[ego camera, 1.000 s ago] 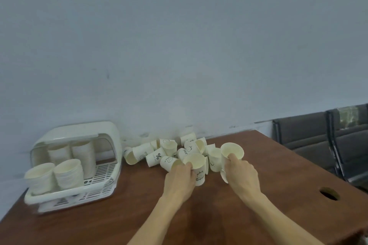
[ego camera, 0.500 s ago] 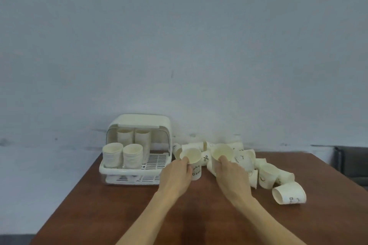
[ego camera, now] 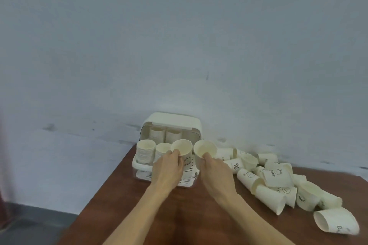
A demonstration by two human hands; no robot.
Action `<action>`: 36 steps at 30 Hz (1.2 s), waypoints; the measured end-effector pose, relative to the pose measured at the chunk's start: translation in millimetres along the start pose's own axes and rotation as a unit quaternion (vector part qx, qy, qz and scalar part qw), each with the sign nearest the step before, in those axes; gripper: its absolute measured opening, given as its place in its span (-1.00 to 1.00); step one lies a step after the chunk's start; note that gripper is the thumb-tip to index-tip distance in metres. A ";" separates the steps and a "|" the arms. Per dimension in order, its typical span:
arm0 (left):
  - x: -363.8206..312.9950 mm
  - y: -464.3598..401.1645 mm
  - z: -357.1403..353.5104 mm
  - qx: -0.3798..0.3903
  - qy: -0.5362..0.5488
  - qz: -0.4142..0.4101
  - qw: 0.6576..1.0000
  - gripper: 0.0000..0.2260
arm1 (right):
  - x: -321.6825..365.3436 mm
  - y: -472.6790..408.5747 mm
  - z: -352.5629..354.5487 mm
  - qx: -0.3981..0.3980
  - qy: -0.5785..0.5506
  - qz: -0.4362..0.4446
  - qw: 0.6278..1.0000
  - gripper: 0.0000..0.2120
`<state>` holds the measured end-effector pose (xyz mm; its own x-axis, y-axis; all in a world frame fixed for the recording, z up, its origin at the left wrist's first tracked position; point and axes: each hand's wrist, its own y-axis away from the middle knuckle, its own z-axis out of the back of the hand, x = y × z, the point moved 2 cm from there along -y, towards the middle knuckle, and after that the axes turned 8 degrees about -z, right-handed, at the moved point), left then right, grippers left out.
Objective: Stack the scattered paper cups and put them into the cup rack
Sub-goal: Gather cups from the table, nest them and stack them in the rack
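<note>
I hold one paper cup in each hand, both upright with their mouths toward me. My left hand (ego camera: 168, 167) has its grip curled round the left cup (ego camera: 182, 150), thumb at the rim; that cup bears dark lettering on its side and sits in front of the cup rack (ego camera: 173, 123). My right hand (ego camera: 216, 173) grips the right cup (ego camera: 205, 149) in the same way, thumb on its near rim. The two cups are just beside each other, rims close but apart.

The cup rack stands at the far left corner of the tabletop (ego camera: 191, 215), against the wall, its lid raised. Inside it I see four stacks of cups: two tall ones at the back (ego camera: 166, 135) and two at the front left (ego camera: 146, 150), upright.

The scattered cups (ego camera: 274, 181) lie in a heap along the far edge of the tabletop, to the right of my right hand, most on their sides, several touching or overlapping. One lone cup (ego camera: 336, 223) lies on its side nearer the right edge, apart from the heap, mouth to the left
</note>
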<state>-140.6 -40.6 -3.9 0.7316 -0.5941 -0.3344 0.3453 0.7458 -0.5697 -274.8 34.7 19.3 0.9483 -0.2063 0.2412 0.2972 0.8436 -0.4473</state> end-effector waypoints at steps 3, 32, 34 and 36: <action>14.1 -2.3 7.7 -0.013 -0.001 0.015 1.000 -0.79 | 11.8 -4.0 -5.5 -0.005 -0.001 0.013 1.000 -0.83; 125.4 -25.1 4.5 -0.002 -0.111 0.082 0.990 -0.74 | 80.9 -65.4 -76.5 -0.014 -0.044 0.078 0.996 -0.89; 123.5 -27.8 3.4 0.008 -0.114 0.080 0.990 -0.70 | 82.0 -65.3 -80.5 -0.017 -0.023 0.078 0.997 -0.86; 122.0 -32.0 3.1 0.009 -0.113 0.081 0.990 -0.68 | 81.8 -67.2 -85.6 -0.011 -0.016 0.069 0.997 -0.80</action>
<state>-60.6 -136.0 -24.1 0.8901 -0.3860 -0.2422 0.2226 0.8322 -0.5079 -207.7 -81.3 -4.7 0.9765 -0.0721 0.2031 0.1663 0.8516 -0.4971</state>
